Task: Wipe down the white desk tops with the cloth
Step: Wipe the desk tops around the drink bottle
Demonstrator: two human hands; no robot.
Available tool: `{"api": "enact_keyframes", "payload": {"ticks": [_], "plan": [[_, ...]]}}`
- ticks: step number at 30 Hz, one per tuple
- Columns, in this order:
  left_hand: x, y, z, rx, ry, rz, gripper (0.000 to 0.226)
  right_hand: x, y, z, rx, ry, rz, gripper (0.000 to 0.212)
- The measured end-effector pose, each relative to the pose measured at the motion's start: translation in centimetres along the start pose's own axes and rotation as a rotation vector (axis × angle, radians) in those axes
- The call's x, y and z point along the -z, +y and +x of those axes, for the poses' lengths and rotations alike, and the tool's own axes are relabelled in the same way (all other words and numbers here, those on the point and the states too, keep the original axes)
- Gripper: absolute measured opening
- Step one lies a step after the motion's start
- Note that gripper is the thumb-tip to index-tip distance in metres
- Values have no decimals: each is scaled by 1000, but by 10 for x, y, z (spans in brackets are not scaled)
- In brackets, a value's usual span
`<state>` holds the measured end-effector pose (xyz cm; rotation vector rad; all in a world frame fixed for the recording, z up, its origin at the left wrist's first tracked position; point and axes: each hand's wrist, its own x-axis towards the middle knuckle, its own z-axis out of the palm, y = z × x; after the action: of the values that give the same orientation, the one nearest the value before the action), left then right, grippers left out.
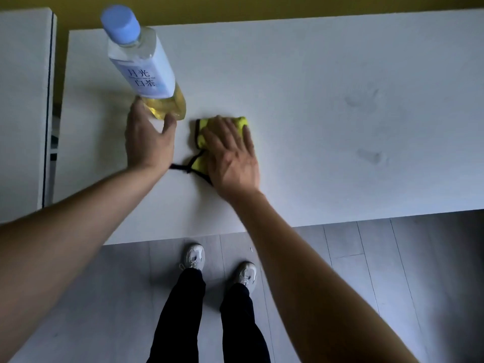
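Nearest, two white shoes (pixel 220 265) and dark trouser legs (pixel 209 318) are seen on the grey plank floor (pixel 366 271), just short of the front edge of the white tabletop (pixel 327 142). Further in, the yellow cloth (pixel 204 138) with black trim is found lying on the tabletop, left of its middle, folded small, and a black loop of its edging is trailed out toward the left wrist. It is pressed flat under the right hand (pixel 233 155), whose grip is released, the fingers laid straight over the fabric. Just beside it, the left hand (pixel 148 138) is set at the foot of a clear bottle (pixel 145 72); its thumb and fingers are curled round the base, so the grip is grasping the bottle. Pale yellow liquid is seen at the bottom of the bottle, with a light label and a blue cap above. Faint smudges (pixel 364 100) are visible on the tabletop to the right. A second white tabletop (pixel 23 100) is seen at far left, and a yellow wall (pixel 262 9) beyond.
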<state>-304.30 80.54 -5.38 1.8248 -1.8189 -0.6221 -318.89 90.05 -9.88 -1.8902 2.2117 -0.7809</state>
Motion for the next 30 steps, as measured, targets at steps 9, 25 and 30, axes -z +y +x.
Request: {"api": "enact_keyframes", "payload": {"ticks": [9, 25, 30], "plan": [[-62, 13, -109, -737, -255, 197, 52, 105, 173, -35, -390, 129, -115, 47], [-88, 33, -48, -733, -229, 317, 53, 93, 116, -105, -195, 106, -91, 51], [-89, 35, -51, -704, -231, 322, 55, 166, 242, -120, -648, 285, -215, 60]]}}
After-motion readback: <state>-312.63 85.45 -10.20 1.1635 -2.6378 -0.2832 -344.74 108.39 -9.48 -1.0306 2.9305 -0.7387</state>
